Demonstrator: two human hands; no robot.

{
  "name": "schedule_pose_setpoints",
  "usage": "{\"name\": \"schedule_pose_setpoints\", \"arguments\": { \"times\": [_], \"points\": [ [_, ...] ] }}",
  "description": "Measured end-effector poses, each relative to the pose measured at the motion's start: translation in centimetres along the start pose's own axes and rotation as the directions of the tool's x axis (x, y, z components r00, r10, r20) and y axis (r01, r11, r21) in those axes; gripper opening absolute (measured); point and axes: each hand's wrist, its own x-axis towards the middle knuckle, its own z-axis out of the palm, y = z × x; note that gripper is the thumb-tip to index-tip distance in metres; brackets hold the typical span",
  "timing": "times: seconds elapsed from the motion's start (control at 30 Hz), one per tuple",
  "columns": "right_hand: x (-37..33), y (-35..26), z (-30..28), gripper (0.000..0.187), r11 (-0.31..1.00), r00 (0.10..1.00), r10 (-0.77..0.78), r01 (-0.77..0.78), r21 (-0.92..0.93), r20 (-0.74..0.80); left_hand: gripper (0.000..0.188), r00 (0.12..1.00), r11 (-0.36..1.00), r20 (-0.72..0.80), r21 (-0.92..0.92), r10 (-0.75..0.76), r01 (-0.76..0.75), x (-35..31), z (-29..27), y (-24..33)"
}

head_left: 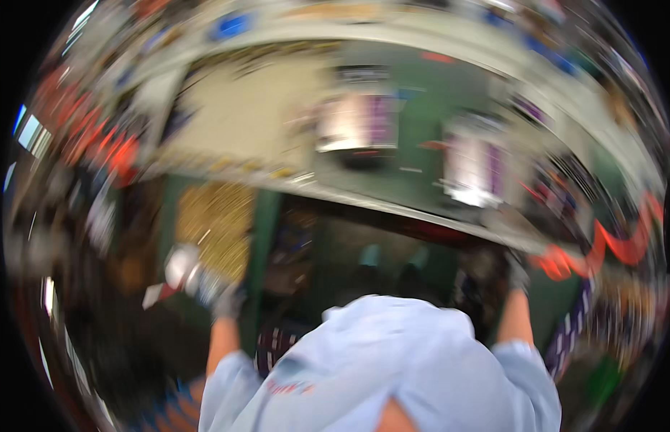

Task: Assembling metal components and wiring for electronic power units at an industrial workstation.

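Green benchtop [428, 90] ahead, blurred silvery object [182, 268] just beyond left-hand fingers [225, 297]

A workshop or factory floor, blurred by motion.
An industrial setting is suggested by a long green-topped workbench [421, 108], on which two shiny, boxy units with purple strips [349, 126] are set, and by a coiled orange-red hose or cable [612, 248] at its right. The surroundings are crowded with clutter too smeared to be identified.

We had room over the green tabletop [420, 115] between two shiny silver, purple-edged boxes [347, 124] [469, 165]; a curling orange-red strip [626, 250] blocked space beside our right hand [518, 277].
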Motion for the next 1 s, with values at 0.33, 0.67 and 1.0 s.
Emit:
{"name": "schedule_pose_setpoints", "arguments": {
  "times": [0.33,0.67,1.0],
  "points": [
    [-6.6,13.5,-6.0,0.051,0.905,0.837,0.235,-0.003,0.425,-0.494,0.04,0.967,-0.228,0.251,0.94,-0.046,-0.254,5.6,7.2,5.3],
    [-5.2,37.0,-26.0,0.015,-0.287,0.604,0.79,0.514,0.808,-0.103,0.024,0.522,-0.135,0.812,0.505,-0.259,-0.853,-23.1,54.6,-8.7],
    [-23.5,19.3,-17.1,0.037,0.183,0.889,0.389,0.184,0.966,-0.244,0.062,0.282,0.327,0.825,0.473,-0.49,-0.818,-31.3,60.4,-13.4]
  ]
}}
